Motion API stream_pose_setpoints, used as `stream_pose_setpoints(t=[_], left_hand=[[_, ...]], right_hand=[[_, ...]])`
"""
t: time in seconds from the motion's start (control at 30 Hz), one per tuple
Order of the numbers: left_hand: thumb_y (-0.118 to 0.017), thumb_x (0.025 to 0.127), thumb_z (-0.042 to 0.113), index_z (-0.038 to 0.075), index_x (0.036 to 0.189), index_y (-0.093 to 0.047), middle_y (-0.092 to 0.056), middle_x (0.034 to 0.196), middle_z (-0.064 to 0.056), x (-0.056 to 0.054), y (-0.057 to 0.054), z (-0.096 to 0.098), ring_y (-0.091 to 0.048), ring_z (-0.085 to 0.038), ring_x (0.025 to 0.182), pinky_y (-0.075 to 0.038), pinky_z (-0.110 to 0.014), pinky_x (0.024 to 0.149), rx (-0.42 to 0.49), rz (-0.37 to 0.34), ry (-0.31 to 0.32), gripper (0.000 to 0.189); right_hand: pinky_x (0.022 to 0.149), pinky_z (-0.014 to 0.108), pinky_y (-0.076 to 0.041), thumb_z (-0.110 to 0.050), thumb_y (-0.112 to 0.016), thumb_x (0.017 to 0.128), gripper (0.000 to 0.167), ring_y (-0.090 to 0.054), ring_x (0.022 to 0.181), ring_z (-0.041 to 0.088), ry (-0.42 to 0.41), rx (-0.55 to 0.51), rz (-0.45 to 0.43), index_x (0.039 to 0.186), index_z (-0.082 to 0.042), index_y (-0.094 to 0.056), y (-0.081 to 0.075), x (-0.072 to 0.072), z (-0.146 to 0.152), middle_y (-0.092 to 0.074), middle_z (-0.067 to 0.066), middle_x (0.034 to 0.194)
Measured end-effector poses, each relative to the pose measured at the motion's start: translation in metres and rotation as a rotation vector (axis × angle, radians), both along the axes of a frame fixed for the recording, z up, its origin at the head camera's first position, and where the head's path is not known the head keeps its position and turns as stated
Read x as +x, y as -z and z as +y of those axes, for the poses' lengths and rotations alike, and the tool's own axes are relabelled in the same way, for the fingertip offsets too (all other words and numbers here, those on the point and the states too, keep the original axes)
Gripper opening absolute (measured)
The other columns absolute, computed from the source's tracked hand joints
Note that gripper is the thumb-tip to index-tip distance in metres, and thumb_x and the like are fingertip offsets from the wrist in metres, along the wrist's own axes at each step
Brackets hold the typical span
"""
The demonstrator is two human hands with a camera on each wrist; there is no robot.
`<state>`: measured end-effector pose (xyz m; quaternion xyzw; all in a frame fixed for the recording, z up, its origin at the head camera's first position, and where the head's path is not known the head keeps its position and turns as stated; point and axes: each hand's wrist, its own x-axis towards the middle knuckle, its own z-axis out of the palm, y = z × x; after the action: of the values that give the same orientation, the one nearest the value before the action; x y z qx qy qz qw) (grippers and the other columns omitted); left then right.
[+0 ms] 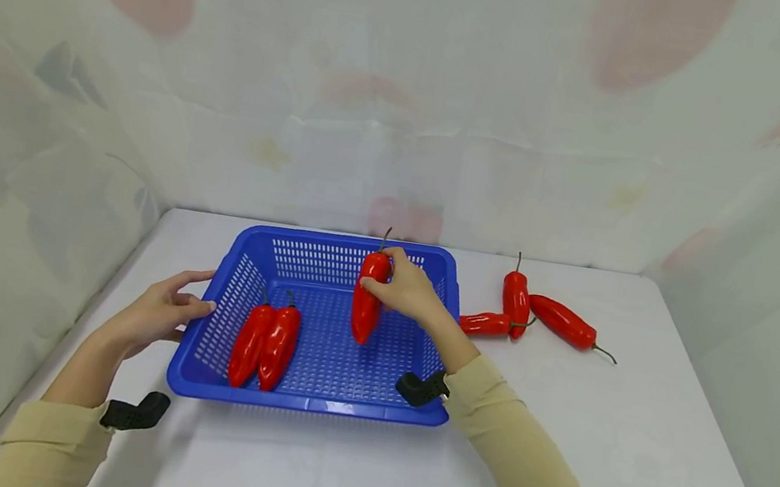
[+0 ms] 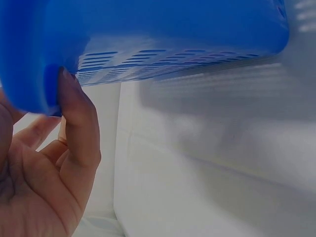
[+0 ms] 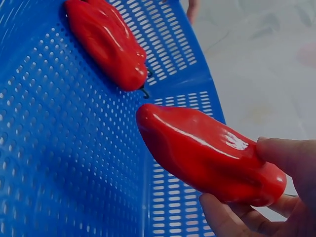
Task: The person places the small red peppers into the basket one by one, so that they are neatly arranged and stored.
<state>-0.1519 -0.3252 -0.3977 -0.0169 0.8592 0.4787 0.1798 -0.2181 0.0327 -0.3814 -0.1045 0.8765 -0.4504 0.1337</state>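
While pinching one pepper [image 1: 365, 315] (right fingers [image 3: 286, 152]) and basket [image 1: 300, 404] (left fingers [image 2: 80, 131]), count two peppers [image 1: 249, 346] [image 1: 280, 346] inside, three peppers [image 1: 485, 324] [image 1: 516, 296] [image 1: 563, 322] still outside.

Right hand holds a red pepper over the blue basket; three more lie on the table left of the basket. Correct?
Wrong side: the three peppers lie on the table right of the blue basket; head view shows it. The rest stands.

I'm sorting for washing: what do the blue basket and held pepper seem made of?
Blue basket: probably moulded plastic, smooth sheen, given its regular slots and rounded rim. Held pepper: glossy, sharp highlights; real flesh or plastic imitation, I can't tell.
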Motion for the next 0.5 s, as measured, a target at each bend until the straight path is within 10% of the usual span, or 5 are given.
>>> stream_pose_setpoints(t=[0.5], left_hand=[[-0.057, 0.092, 0.028, 0.013, 0.148, -0.013, -0.058, 0.103, -0.024, 0.001, -0.003, 0.001, -0.066, -0.025, 0.082, -0.055, -0.045, 0.072, -0.003, -0.001, -0.001, 0.073]], right_hand=[[0.076, 0.032, -0.054, -0.027, -0.064, 0.085, 0.059, -0.060, 0.095, 0.026, -0.060, 0.126, 0.032, 0.133, -0.005, -0.039, 0.013, -0.002, -0.023, -0.059, 0.016, 0.115]])
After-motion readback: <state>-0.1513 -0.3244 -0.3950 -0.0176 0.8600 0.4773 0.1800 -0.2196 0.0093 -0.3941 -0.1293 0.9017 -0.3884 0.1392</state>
